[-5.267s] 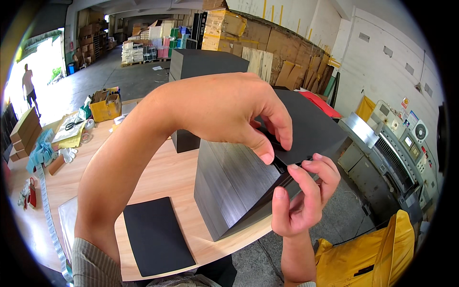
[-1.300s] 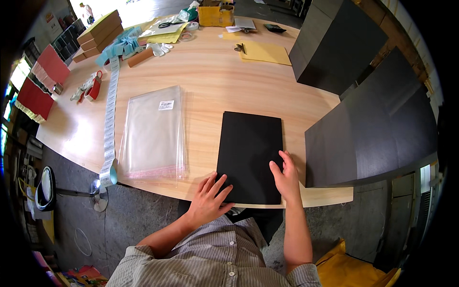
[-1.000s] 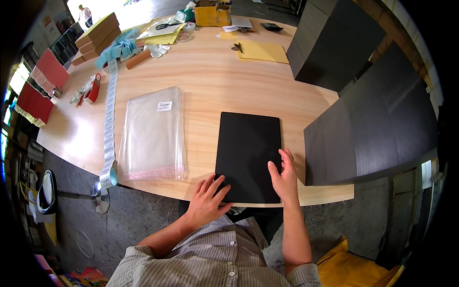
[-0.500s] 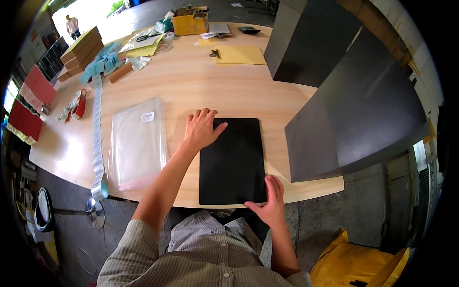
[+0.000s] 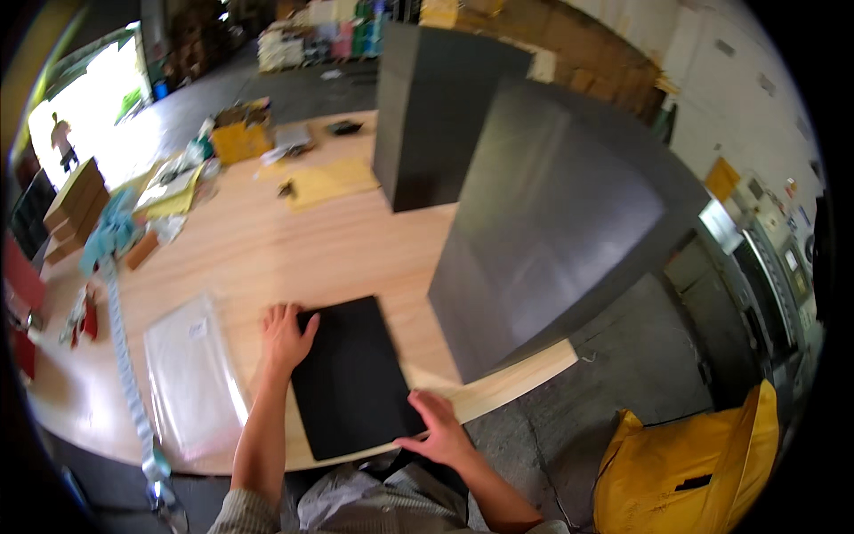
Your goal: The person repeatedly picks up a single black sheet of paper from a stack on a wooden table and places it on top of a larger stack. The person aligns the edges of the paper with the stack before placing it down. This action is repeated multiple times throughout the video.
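Fingers point(image 5: 431, 402) wide, left hand point(image 5: 286, 341) and right hand point(image 5: 444, 434) flank a black sheet point(image 5: 349, 378) pointing lengthwise away-left.

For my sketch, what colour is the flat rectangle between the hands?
The rectangle is plain black, shown in the head view.

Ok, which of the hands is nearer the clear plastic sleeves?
Left. The left hand is to the right of the clear plastic sleeves, at the upper-left corner of the black card; the right hand is farther off, at its lower-right corner.
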A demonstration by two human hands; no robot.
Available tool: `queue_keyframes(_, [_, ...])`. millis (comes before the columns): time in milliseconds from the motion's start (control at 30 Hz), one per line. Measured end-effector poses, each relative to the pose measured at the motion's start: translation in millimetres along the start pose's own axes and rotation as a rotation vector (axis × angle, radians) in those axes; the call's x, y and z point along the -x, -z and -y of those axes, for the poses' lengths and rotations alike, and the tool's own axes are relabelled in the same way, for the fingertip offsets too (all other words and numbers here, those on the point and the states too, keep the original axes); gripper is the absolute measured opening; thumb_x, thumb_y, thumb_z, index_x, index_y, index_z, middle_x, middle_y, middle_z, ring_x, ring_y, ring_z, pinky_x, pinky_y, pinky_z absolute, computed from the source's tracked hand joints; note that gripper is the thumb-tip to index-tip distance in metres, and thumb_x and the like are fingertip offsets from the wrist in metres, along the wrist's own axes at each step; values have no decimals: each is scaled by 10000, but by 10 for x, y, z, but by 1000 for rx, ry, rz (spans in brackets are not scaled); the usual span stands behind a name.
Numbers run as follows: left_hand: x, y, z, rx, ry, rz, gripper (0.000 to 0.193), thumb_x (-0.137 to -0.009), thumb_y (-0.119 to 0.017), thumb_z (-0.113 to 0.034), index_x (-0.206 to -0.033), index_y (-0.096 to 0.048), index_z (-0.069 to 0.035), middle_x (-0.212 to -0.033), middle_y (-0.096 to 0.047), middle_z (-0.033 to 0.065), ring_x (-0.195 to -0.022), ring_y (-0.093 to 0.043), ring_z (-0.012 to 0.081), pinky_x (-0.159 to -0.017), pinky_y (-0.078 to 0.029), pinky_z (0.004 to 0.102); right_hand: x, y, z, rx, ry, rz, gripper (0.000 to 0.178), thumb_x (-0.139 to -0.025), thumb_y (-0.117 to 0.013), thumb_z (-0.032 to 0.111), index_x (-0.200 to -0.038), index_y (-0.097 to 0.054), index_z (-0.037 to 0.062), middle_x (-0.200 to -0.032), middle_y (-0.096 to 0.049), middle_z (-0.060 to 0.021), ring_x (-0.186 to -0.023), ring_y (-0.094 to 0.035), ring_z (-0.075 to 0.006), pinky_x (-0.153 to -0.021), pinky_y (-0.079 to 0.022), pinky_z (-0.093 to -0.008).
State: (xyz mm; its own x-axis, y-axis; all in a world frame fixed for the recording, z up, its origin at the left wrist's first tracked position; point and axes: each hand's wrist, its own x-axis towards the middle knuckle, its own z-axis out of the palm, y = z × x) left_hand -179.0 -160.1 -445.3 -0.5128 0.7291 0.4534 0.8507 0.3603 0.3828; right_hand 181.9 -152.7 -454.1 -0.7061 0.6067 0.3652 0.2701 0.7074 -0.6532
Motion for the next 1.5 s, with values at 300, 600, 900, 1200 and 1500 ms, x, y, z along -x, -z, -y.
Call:
queue_keyframes(300, [-9, 46, -25, -73, -35, 35, 433, -895, -729, -380, -1188, -638, -74, -1157, -625, 146, -1141, -551, 353, -992, -402, 505, 33, -12, 5, 35, 9, -23, 847, -792, -864, 434, -1446, -539, 7, -1474, -570, -152, -1427, -456, -305, -1179, -376, -438])
queue_keyframes(600, [11, 121, -72, -134, -42, 100, 459, -884, -744, -395, -1202, -657, -75, -1171, -629, 131, -1162, -545, 345, -1009, -392, 494, 47, 4, 32, 75, 8, 0, 816, -816, -844, 445, -1422, -551, -16, -1480, -558, -172, -1432, -444, -328, -1182, -379, -438])
queue_keyframes(900, [-1171, 1534, -2148, 685, -692, -8, 450, -842, -828, -165, -1251, -675, -55, -1327, -659, 133, -1266, -602, 341, -1067, -478, 431, 5, 266, 116, -64, 101, -79, 747, -833, -857, 363, -1403, -571, -26, -1468, -560, -190, -1402, -482, -362, -1160, -410, -454])
queue_keyframes(1200, [-2110, 2528, -3698, 708, -1482, 249, 523, -754, -916, -283, -1188, -735, -55, -1350, -666, 139, -1283, -612, 338, -1069, -489, 439, -819, 2344, 750, 364, 564, -658, 336, -767, -812, 123, -1070, -721, 11, -1117, -729, -115, -974, -657, -276, -787, -532, -402])
queue_keyframes(1500, [-2494, 2551, -4023, 631, -1482, 673, 413, -726, -937, -264, -1038, -780, -44, -1107, -763, 109, -1035, -722, 271, -879, -563, 346, -1598, 3221, 1098, 549, 730, -965, 341, -829, -751, 192, -1130, -711, 38, -1147, -700, -136, -1032, -638, -348, -893, -538, -413])
